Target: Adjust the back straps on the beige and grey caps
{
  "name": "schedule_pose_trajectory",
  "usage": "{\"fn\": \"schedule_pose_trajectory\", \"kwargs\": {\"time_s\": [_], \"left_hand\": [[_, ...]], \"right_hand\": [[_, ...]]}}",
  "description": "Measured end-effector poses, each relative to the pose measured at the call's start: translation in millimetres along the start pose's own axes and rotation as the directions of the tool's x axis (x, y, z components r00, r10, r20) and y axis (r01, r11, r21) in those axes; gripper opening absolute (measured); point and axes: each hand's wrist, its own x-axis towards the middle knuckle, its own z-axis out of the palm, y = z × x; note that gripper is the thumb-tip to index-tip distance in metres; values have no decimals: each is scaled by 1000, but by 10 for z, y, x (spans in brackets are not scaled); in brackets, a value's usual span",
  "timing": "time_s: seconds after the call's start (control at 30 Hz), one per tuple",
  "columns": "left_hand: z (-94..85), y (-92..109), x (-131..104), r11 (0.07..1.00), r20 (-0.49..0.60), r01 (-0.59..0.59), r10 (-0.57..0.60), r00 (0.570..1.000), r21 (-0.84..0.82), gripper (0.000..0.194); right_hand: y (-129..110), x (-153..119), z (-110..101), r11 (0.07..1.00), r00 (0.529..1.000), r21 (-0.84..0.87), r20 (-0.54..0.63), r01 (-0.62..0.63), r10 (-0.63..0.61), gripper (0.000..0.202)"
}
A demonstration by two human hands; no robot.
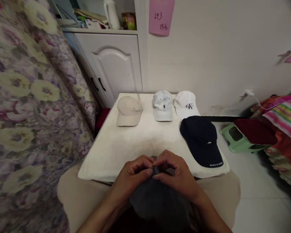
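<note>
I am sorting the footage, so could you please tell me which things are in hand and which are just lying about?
In hand: grey cap, pinched by left hand and right hand.
Lying about: beige cap, pale blue cap, white cap, navy cap, green stool.

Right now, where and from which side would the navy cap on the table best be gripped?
Probably by the brim of the navy cap: it is flat, stiff-looking and points toward the person at the near right table edge. The right hand could come from the near side, thumb over, fingers under the overhanging edge.

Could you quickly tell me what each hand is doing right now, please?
Left hand: closed, pinching the top of the dark grey cap.
Right hand: closed, pinching the same cap.
</note>
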Motion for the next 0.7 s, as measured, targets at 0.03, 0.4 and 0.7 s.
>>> {"fn": "schedule_pose_trajectory", "kwargs": {"time_s": [0.03,0.4,0.7], "left_hand": [[13,-15,7,1000,-14,-1,1,1000,-26,12],[57,-42,61,992,-128,66,-79,989,-109,15],[56,-25,64,997,-95,65,-68,993,-35,13]], "right_hand": [[5,1,-2,1000,1000,6,1,5,-5,23],[12,-13,-30,995,994,-4,-17,-104,104,24],[-3,-17,-111,988,982,47,121,-149,142,16]]}}
